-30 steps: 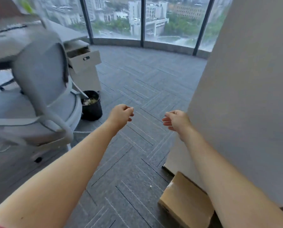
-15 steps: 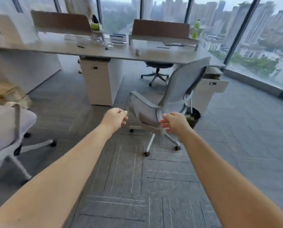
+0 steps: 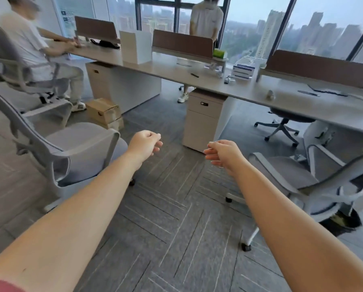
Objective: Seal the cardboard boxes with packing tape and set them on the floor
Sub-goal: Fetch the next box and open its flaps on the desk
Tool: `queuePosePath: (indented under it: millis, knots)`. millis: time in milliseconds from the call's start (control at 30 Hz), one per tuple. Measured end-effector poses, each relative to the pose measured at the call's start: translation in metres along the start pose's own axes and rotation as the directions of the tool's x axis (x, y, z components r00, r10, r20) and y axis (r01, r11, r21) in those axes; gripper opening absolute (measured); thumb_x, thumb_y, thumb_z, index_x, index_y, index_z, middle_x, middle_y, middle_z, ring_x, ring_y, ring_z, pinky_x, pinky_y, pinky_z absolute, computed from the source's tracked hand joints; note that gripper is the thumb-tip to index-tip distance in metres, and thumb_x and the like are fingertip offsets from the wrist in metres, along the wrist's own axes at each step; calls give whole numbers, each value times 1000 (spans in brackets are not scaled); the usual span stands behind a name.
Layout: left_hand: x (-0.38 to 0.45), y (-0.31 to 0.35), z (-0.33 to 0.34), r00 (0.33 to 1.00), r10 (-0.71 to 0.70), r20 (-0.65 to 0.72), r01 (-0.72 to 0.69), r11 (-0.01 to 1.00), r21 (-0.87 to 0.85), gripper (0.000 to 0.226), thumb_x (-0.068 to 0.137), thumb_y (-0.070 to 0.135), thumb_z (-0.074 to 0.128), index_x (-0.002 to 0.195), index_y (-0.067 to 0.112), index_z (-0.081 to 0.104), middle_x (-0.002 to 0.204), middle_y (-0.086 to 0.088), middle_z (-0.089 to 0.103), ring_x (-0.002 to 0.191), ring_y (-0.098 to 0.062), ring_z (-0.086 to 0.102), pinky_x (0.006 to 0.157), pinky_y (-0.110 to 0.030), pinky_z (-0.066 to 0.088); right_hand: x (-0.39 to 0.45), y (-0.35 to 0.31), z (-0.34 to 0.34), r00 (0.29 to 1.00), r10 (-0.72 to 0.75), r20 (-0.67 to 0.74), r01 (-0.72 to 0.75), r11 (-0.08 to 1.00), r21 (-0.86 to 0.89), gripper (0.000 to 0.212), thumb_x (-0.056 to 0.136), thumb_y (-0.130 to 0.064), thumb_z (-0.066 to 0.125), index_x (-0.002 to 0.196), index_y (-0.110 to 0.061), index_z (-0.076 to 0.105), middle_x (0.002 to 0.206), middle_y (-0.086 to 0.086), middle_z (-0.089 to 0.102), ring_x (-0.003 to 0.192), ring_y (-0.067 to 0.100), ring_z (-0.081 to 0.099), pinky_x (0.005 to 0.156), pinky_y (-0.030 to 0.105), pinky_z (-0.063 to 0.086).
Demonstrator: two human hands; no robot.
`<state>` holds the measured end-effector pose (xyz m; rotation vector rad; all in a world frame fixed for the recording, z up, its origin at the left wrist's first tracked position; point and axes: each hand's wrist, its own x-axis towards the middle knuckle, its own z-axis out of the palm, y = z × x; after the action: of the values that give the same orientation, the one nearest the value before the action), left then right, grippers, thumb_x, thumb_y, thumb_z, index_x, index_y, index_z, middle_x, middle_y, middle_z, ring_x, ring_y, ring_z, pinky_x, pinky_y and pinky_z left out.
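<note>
— What have we got in our hands?
— Nothing. Our left hand [image 3: 145, 144] and right hand [image 3: 223, 153] hang over the carpet [image 3: 165, 207], fingers loosely curled.
— And the boxes?
— We see two cardboard boxes [image 3: 104, 112] stacked on the floor, beside the desk [image 3: 176, 70] and the seated person's feet.

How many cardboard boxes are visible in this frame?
2, stacked: the upper cardboard box sits on a lower cardboard box on the floor by the desk, behind the left chair. Others may be hidden.
</note>
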<state>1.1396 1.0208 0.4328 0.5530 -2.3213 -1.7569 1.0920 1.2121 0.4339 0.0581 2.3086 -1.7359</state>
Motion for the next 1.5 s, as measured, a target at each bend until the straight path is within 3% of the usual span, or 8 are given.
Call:
queuePosePath:
  millis: [400,600,733,900,1033,1167,1233,1500]
  knots:
    - [187,-15,-70,987,-102,-121,96,994,-52,24,97,20,43,75,20,52,77,4,57,68,-10,52,62,-22,41,191,-64,104,994,-4,113,1,1000,30,23,96,-17,45,74,-15,52,71,0,59,62,11,54,61,22,41]
    - [313,-19,-65,963,-162,-216,151,986,-67,14,97,20,44,97,11,55,93,-3,60,68,-9,51,62,-21,41,331,-87,129,985,-8,174,7,1000,5,18,95,-16,47,79,-13,55,72,1,60,60,11,55,59,23,42]
    - [403,0,-57,946,-185,-267,167,982,-87,15,97,20,44,96,11,55,94,-3,60,67,-8,51,60,-20,41,428,-125,137,972,-36,232,39,999,-6,21,95,-16,46,76,-14,53,72,1,59,61,11,54,58,22,41]
    - [497,24,-60,931,-190,-312,166,981,-102,22,97,22,44,77,21,54,81,5,59,70,-8,52,63,-21,42,530,-170,157,956,-59,287,68,997,-22,23,96,-17,46,74,-16,53,72,0,59,62,10,54,60,21,42]
    - [564,17,-70,907,-233,-351,198,971,-134,17,97,21,43,87,16,56,81,5,58,70,-8,52,74,-27,43,596,-181,190,937,-32,348,52,997,-48,21,95,-17,46,76,-17,53,75,-1,60,65,10,56,64,22,45]
    - [636,-2,-83,882,-285,-376,230,955,-186,24,97,20,45,74,20,53,78,5,59,68,-8,52,70,-25,44,666,-192,231,928,-1,372,41,994,-98,21,95,-18,47,75,-17,53,74,-1,60,64,10,55,60,21,44]
    - [676,-11,-94,873,-303,-381,241,949,-204,26,97,20,44,73,20,52,77,4,58,67,-9,51,73,-29,43,703,-203,255,924,0,383,44,994,-104,21,95,-18,47,74,-17,53,74,0,60,63,10,55,58,21,43]
    - [853,-19,-169,849,-331,-411,246,937,-247,27,97,20,44,72,19,51,74,4,58,64,-10,50,62,-23,41,851,-283,359,916,-25,401,85,988,-132,20,95,-18,47,77,-16,53,72,-1,58,60,9,53,56,18,41]
